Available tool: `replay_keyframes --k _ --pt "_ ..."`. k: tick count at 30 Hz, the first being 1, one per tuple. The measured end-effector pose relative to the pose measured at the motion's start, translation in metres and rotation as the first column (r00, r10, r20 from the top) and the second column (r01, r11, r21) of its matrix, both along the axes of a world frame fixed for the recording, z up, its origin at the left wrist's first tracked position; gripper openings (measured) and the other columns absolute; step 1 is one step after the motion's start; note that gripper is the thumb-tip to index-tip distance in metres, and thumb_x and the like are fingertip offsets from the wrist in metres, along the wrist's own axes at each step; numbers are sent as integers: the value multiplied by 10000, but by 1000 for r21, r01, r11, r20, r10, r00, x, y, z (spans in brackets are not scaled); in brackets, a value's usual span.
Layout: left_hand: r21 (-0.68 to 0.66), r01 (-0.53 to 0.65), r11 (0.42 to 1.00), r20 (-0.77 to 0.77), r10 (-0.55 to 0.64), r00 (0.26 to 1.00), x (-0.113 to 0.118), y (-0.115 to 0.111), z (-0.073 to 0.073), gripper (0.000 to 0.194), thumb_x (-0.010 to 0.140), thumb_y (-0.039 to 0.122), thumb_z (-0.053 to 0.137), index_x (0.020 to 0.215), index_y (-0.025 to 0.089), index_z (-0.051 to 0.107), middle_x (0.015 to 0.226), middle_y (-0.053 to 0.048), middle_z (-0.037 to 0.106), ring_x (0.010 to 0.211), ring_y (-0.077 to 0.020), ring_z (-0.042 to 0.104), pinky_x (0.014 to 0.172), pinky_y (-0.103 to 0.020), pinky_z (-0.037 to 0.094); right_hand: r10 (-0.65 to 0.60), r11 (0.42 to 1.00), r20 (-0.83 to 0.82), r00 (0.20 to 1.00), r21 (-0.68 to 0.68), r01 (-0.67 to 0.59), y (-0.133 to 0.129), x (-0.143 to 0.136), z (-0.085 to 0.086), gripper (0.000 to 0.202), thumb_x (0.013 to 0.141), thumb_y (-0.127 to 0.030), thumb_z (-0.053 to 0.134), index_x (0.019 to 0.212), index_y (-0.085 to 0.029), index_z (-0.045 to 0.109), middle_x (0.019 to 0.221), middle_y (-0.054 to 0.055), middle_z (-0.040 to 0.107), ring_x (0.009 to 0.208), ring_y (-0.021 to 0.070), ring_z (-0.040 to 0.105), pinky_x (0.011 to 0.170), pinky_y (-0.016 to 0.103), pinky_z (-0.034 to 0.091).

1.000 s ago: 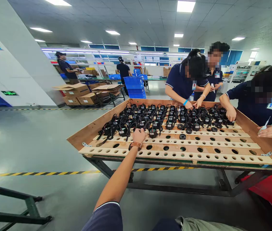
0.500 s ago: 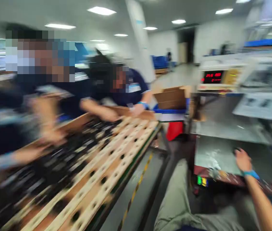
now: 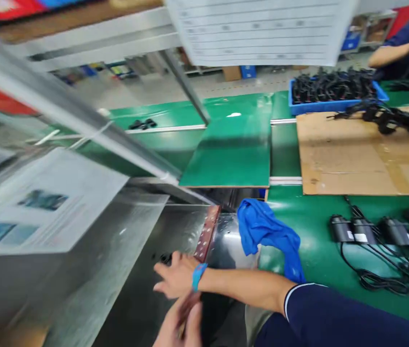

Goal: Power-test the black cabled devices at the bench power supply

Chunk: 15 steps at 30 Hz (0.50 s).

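My right hand (image 3: 175, 280), with a blue wristband, reaches left over a grey metal surface (image 3: 132, 250), fingers spread and holding nothing. A small black part (image 3: 166, 259) lies at its fingertips; I cannot tell whether they touch. My left hand (image 3: 177, 330) is at the bottom edge just below it, blurred, with a brown strap at the wrist; its grip is unclear. A crumpled blue cloth (image 3: 267, 231) lies right of the hands.
Black power units with cables (image 3: 367, 231) lie on the green belt (image 3: 320, 250). Behind are a cardboard sheet (image 3: 352, 154), a green board (image 3: 233, 154) and a blue bin of black cables (image 3: 334, 91). Printed sheets (image 3: 45, 202) lie left. Another person's arm (image 3: 396, 53) is top right.
The view has swung right, from the wooden rack with co-workers to a green-belt workstation. My right hand has come to the metal surface, and my left hand has left the rack.
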<state>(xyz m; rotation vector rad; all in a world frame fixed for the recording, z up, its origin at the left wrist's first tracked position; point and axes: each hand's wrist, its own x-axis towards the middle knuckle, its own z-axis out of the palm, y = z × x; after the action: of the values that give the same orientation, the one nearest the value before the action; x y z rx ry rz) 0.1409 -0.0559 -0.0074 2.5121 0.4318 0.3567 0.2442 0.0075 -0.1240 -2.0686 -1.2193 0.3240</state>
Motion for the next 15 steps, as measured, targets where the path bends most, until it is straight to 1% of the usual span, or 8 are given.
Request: replay_keyframes --k 2,3,4,6,8,10,12,15 --pt "60 297 953 65 -301 952 68 -48 -6 335 933 360 532 1263 357 588 1126 -17 717 1017 -246 695 863 -405 597 10 999 -27 1000 51 -9 -3 0 -6 477 1020 -592 545 1346 -249 484 1144 158 500 874 341 631 693 442 588" --pt "85 468 880 43 -473 880 103 -78 -10 365 941 322 526 1304 302 559 1216 -47 684 1112 -243 658 939 -406 569 18 997 -40 999 76 -15 -3 2 -8 481 1027 -604 523 1366 -266 473 1154 164 502 871 343 640 676 434 594" --pt "119 626 771 10 -631 776 134 -110 -15 387 948 289 517 1332 247 533 1278 -75 650 1181 -239 616 992 -402 539 26 995 -56 998 95 -20 -3 3 -11 488 1029 -616 507 1384 -284 462 1161 170 503 867 347 648 658 427 600" --pt "231 838 494 -74 -850 521 184 -175 -26 409 935 232 533 1340 180 516 1375 -104 579 1276 -257 532 1064 -423 477 25 993 -110 994 121 -11 -1 7 -14 488 1033 -627 486 1405 -314 451 1166 175 508 851 351 662 624 417 607" --pt "376 906 197 -152 -951 270 212 -229 -40 361 952 199 507 1310 169 539 1407 -107 540 1306 -265 486 1059 -425 454 13 991 -172 985 134 11 1 11 -16 481 1033 -622 481 1412 -327 453 1166 175 514 841 355 670 596 417 612" --pt "495 869 -16 -214 -971 104 222 -265 -54 293 986 183 445 1245 170 581 1377 -113 543 1265 -250 501 1035 -416 444 9 990 -215 977 141 22 3 13 -16 483 1024 -614 501 1413 -331 461 1170 174 516 835 360 674 580 425 614" --pt "569 816 -100 -262 -963 64 222 -284 -66 272 1000 177 405 1166 163 620 1301 -129 570 1182 -241 541 1028 -438 430 17 991 -241 970 135 16 3 14 -16 482 1012 -608 522 1404 -332 474 1172 171 515 831 364 675 575 437 615" --pt "607 792 -74 -309 -939 149 212 -286 -72 259 988 179 407 1054 157 656 1202 -144 591 1087 -259 569 996 -493 440 20 992 -244 970 123 10 1 14 -13 467 997 -568 554 1392 -327 490 1160 166 514 861 377 668 614 459 617"
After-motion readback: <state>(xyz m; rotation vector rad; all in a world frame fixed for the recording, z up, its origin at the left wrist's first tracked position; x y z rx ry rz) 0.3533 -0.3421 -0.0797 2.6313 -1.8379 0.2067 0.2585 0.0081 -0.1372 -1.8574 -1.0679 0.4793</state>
